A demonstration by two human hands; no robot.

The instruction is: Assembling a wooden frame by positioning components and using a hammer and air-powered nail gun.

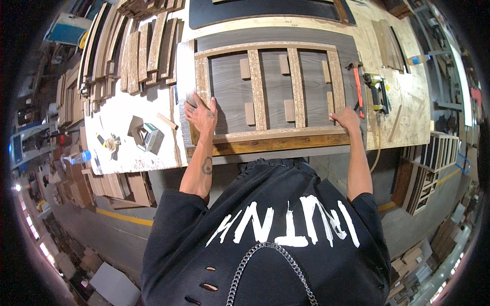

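Note:
A wooden frame (259,89) with two inner uprights lies on a grey wood-grain panel (227,76) in front of me. Small wood blocks (284,65) sit against its uprights and right side. My left hand (202,116) straddles the frame's left side, thumb on the inner edge and fingers toward the outer. On the opposite side my right hand (347,120) grips the near part of the right strip, its thumb pointing inward by a block. Along the front edge, below the frame, runs a darker brown wooden bar (265,146).
Right of the panel lie an orange-handled hammer (357,89) and a nail gun (376,92) with a hose. Wood strips (148,48) are piled at the far left. An open small box (148,136) sits at the near left; a dark panel (265,15) lies beyond.

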